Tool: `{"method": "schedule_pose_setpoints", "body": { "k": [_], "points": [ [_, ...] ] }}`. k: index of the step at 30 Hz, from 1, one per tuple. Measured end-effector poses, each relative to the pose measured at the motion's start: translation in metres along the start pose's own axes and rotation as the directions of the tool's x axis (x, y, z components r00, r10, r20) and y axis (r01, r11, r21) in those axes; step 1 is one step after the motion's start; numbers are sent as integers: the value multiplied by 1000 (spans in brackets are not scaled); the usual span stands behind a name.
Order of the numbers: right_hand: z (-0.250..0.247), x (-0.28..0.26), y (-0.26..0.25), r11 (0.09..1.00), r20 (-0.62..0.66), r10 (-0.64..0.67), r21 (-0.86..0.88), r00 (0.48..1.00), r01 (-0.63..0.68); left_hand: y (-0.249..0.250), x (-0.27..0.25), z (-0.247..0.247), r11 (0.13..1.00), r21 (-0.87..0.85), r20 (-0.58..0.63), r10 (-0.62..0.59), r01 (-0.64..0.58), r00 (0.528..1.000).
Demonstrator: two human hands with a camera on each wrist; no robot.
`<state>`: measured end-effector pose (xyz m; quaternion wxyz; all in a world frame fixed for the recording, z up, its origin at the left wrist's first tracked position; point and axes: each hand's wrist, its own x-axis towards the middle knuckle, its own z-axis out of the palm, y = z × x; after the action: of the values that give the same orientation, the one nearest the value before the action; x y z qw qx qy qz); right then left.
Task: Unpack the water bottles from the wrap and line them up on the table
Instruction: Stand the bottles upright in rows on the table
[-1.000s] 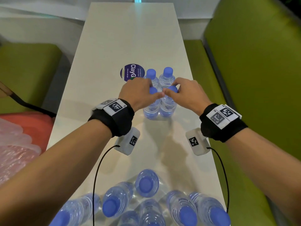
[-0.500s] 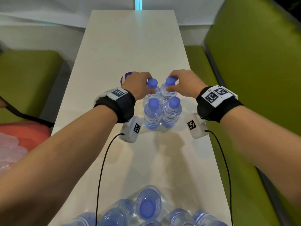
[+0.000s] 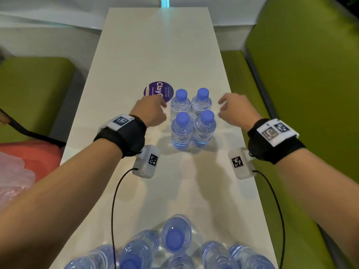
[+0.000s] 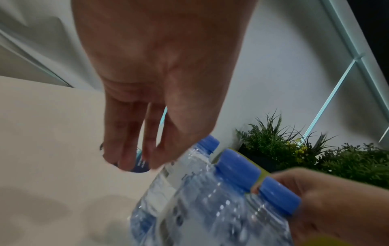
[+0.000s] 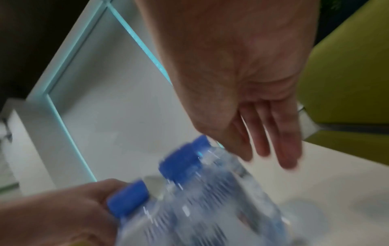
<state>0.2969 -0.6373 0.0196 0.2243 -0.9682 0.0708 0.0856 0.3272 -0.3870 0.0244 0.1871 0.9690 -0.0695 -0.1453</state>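
Four water bottles (image 3: 192,118) stand upright in a tight two-by-two block near the middle of the long white worktop (image 3: 155,45), blue caps up, long axes vertical, their sides touching one another. The left hand (image 3: 150,111) hovers just beside the block on its left, over a round purple sticker (image 3: 158,91); its grip is loose, fingers relaxed and pointing down, holding nothing. The right hand (image 3: 236,109) hangs just beside the block on its right, fingers straight and slightly spread, grip likewise wide and empty. Neither hand touches a bottle.

At the near end of the worktop, more bottles (image 3: 174,247) sit clustered together in clear wrap, caps toward the camera.

The block stands closer to the worktop's right edge than its left. Bare surface stretches beyond the block to the far end, and a broad bare strip lies between the block and the wrapped cluster. Green seating (image 3: 310,94) flanks the worktop's right side.
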Motion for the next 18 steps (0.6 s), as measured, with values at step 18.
{"method": "schedule_pose_setpoints", "body": {
  "k": [18],
  "points": [
    [44,-35,10,994,210,-78,85,975,62,-8,-32,50,991,-89,52,101,-96,994]
  ]
}}
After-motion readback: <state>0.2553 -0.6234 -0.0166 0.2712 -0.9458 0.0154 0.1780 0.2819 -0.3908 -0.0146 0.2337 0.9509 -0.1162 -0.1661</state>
